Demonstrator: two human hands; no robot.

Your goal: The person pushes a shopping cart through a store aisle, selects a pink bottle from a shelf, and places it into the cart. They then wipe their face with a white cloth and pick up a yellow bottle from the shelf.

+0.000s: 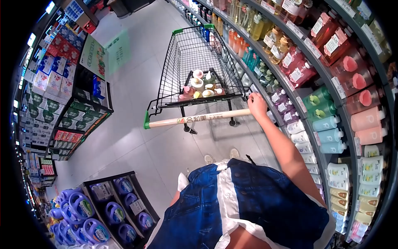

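Note:
A wire shopping cart (195, 54) with green corners stands in front of me, its pale handle bar (199, 119) across the near end. My right hand (257, 104) is closed at the right end of that bar, beside the cart's corner. Several pump bottles (201, 86) in pink, white and yellow sit together at the near end of the basket. My left hand is out of sight; only a little of that arm shows beside the blue top.
Curved shelves (304, 89) of bottles run close along the right. Boxed goods fill a display (78, 99) on the left. Purple detergent bottles (83, 207) stand at the lower left beside a black rack (134, 176). Grey tiled floor (137, 79) lies between.

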